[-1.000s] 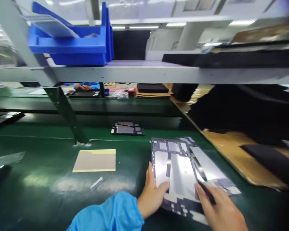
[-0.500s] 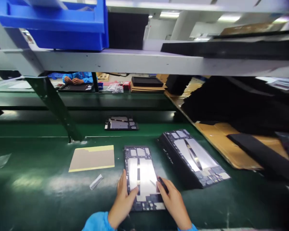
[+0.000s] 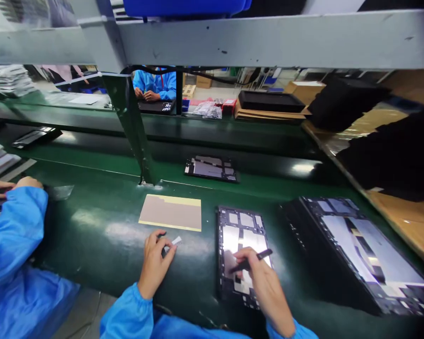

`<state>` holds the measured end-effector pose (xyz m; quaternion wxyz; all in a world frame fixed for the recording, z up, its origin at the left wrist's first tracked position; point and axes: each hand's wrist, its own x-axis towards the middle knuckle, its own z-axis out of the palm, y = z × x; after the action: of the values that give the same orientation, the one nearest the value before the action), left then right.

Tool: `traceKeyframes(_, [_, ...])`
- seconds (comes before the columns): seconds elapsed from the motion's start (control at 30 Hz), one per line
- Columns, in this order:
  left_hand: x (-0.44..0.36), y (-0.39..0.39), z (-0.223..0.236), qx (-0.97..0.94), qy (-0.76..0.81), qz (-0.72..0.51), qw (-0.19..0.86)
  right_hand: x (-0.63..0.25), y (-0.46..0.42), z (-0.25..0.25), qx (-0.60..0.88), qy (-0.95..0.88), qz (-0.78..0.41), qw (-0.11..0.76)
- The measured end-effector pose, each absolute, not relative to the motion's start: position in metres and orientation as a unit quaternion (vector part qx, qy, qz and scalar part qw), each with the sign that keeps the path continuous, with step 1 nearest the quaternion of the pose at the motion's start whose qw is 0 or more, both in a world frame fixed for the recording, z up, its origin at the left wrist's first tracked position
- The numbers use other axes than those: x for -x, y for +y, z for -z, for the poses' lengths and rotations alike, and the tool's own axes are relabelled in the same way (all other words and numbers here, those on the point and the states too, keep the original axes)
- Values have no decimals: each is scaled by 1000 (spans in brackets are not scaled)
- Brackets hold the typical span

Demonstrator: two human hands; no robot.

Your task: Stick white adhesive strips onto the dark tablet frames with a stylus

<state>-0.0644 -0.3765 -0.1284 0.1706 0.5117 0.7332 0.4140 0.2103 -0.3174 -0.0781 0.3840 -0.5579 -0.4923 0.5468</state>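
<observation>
My left hand [image 3: 156,263] is on the green bench, its thumb and forefinger closed at a small white label strip [image 3: 176,240]. Just beyond it lies a grey-brown rectangular sheet [image 3: 173,214] with yellow edges. My right hand [image 3: 261,278] grips a slim black pointed tool [image 3: 264,254], perhaps tweezers, over a tablet-sized device frame [image 3: 229,235]. This frame lies flat, with silver plates and a dark flex strip; my right hand covers part of its lower half. To the right stands a tall stack of similar device frames [image 3: 385,249].
Another device frame [image 3: 212,168] lies farther back. A green post [image 3: 132,127] rises from the bench to a grey shelf beam [image 3: 233,42]. At left, a co-worker's blue sleeve [image 3: 16,230] reaches over the bench. Cardboard [image 3: 406,216] lies at right; another person [image 3: 159,87] sits opposite.
My left hand has let go of the device frame and moved left to the label strip. My right hand has moved over the frame with the tool. The view has shifted left and down.
</observation>
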Motion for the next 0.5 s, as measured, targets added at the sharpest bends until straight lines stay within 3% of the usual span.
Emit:
traceKeyframes(0.1, [49,-374,114,-385,689,-512,339,-176,-325,85,477,-414,-650,423])
traceKeyframes(0.23, [20,-374,92,-150,560,-581,571,-152,-337,93,426,-381,-678,462])
traceKeyframes(0.5, [-7,-374,78,-19,483,-658,578,-137,-345,93,392,-342,-675,523])
